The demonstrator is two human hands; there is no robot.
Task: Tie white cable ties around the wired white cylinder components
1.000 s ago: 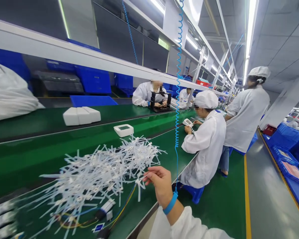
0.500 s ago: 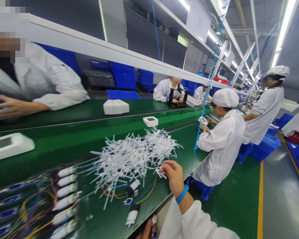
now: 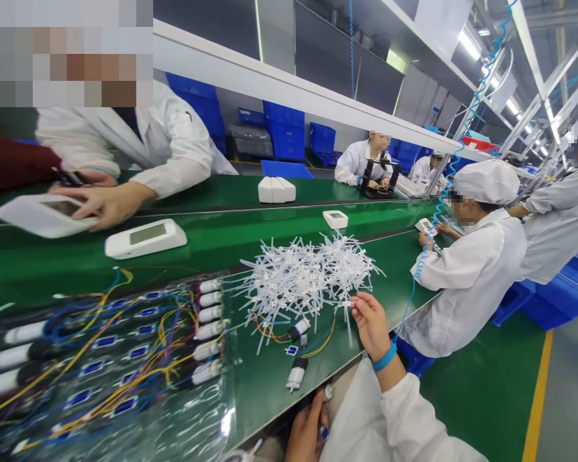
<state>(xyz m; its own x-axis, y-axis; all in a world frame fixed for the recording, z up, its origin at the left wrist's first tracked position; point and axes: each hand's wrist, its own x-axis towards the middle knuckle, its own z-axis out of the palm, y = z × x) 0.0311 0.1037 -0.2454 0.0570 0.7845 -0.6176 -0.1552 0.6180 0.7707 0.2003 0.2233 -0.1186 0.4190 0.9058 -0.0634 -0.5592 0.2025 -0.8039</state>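
My right hand (image 3: pixel 373 327), with a blue band on its wrist, pinches a white plastic strip (image 3: pixel 349 324) at the right end of a tangled pile of white strips (image 3: pixel 298 276). Low in the view, below the bench edge, my left hand (image 3: pixel 307 431) is closed round a part with a white round end (image 3: pixel 328 392) and a small blue board (image 3: pixel 324 432); much of it is hidden. Two loose white cylinders with black ends, a near one (image 3: pixel 296 375) and a far one (image 3: pixel 299 329), lie on the green bench (image 3: pixel 257 398) with coloured wires.
At the left, plastic sheeting (image 3: pixel 212 410) bears several wired white cylinders and blue boards. White devices (image 3: pixel 147 237) stand on the green belt (image 3: pixel 212 234). Across it, a person's hands (image 3: pixel 110 205) hold another device. A coiled blue cord (image 3: pixel 419 263) hangs beside a seated person (image 3: pixel 467 269) at the right.
The view has swung left, so the scene sits further right. My right hand's fingertips have drawn a strip to the pile's edge. The person opposite now holds a white device in view.
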